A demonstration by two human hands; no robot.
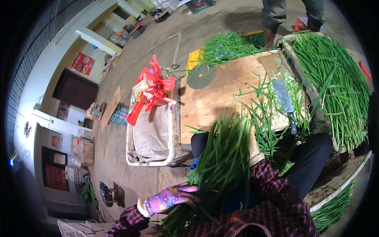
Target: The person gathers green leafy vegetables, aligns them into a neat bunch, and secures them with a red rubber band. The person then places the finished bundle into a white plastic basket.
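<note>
A big bunch of long green leafy stalks, perhaps garlic chives [225, 151], lies over my lap. My right hand [254, 143], in a pale glove, is at the bunch's right side, its fingers mostly hidden behind the leaves. My left hand [174, 198], in a purple flowered glove, has its fingers spread at the bunch's lower left, over darker leaves; whether it grips any is unclear. Before me is a wooden board [228, 86]. A cleaver [284, 99] with a black handle lies on pale trimmings [293, 86] at the board's right side.
A crate heaped with green stalks [331, 89] stands at the right. Left of the board is a white plastic crate [170, 142] with a sack and red plastic ties [157, 89]. More greens [228, 47] lie beyond the board, near a standing person's legs [274, 17]. A small stool [107, 194] stands left.
</note>
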